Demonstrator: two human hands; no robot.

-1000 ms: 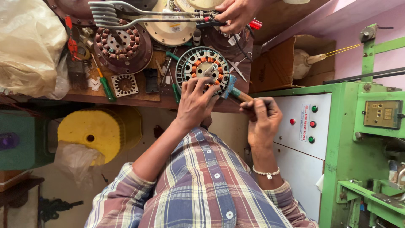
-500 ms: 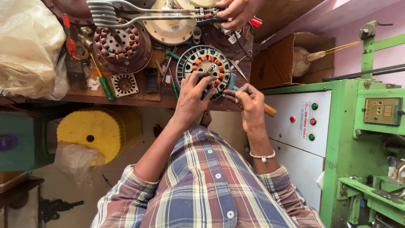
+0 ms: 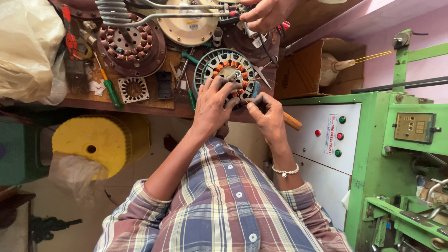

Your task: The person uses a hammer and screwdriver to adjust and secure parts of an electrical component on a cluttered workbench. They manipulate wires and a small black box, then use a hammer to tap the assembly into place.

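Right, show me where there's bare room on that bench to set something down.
Little is free. One bare strip of wood runs along the near edge, between the green screwdriver and the left hand. Elsewhere it is crowded: wound copper coil disc, small toothed metal ring, and the round coil ring under both hands, the right hand holding a wooden-handled tool.

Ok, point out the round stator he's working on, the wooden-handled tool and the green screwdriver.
Stator (image 3: 220,61), head view, on its upper ring of orange windings.
Wooden-handled tool (image 3: 293,122), head view, on the wooden handle end.
Green screwdriver (image 3: 112,93), head view, on the green handle.
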